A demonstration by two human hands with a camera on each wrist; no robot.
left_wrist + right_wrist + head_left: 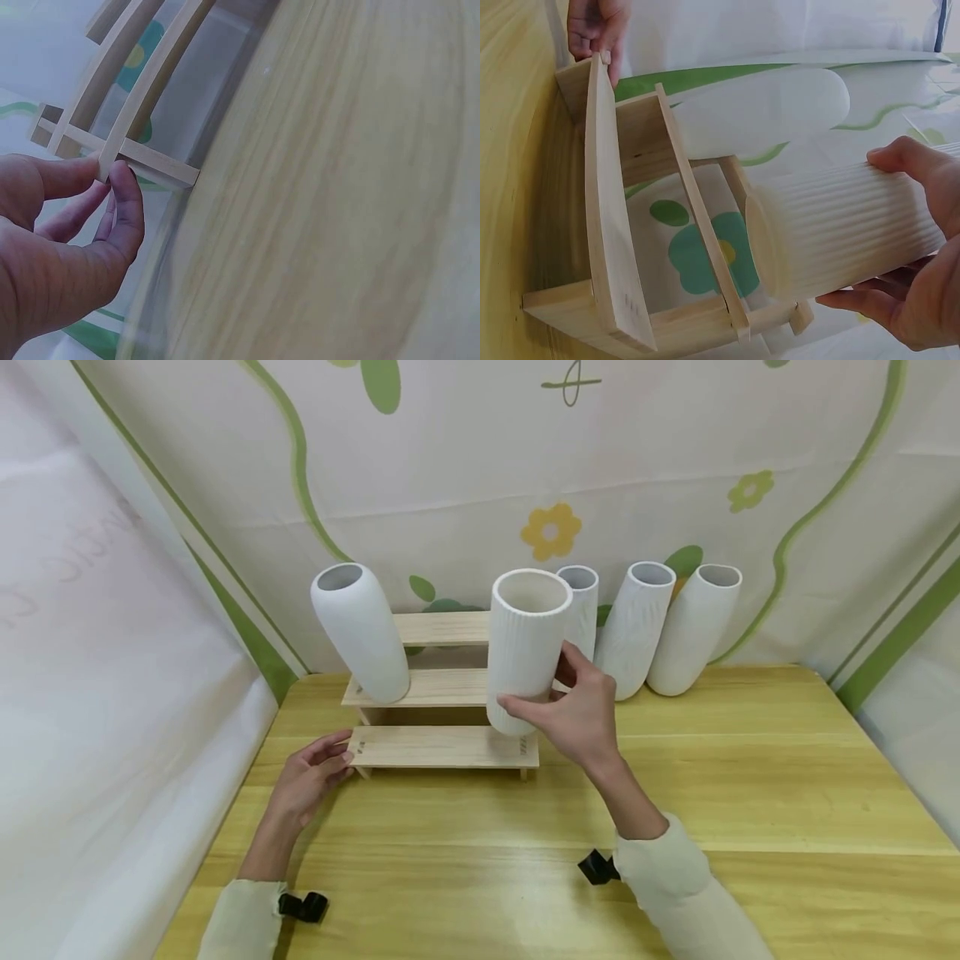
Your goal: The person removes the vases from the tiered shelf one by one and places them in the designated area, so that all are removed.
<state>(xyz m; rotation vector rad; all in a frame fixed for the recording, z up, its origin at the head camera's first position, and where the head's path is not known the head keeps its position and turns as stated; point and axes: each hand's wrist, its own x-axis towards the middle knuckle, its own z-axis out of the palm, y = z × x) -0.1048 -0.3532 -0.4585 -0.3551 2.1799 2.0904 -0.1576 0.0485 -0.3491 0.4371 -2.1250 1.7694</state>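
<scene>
My right hand (581,714) grips a white ribbed vase (525,652), thumb on its near side and fingers behind. In the right wrist view the vase's (847,225) base hangs over the steps of a wooden three-tier stand (611,202). At the stand's left end, my left hand (307,777) pinches the corner of the lowest board (442,747) between thumb and fingers; the left wrist view shows the fingertips (127,180) on that edge. A smooth white vase (362,635) stands on the left of the middle board.
Behind my right hand, three more white vases stand by the patterned cloth backdrop: one partly hidden vase (581,610), a textured vase (637,631) and a plain vase (693,631). The wooden table (480,852) extends in front of the stand. A white cloth (112,693) hangs at the left.
</scene>
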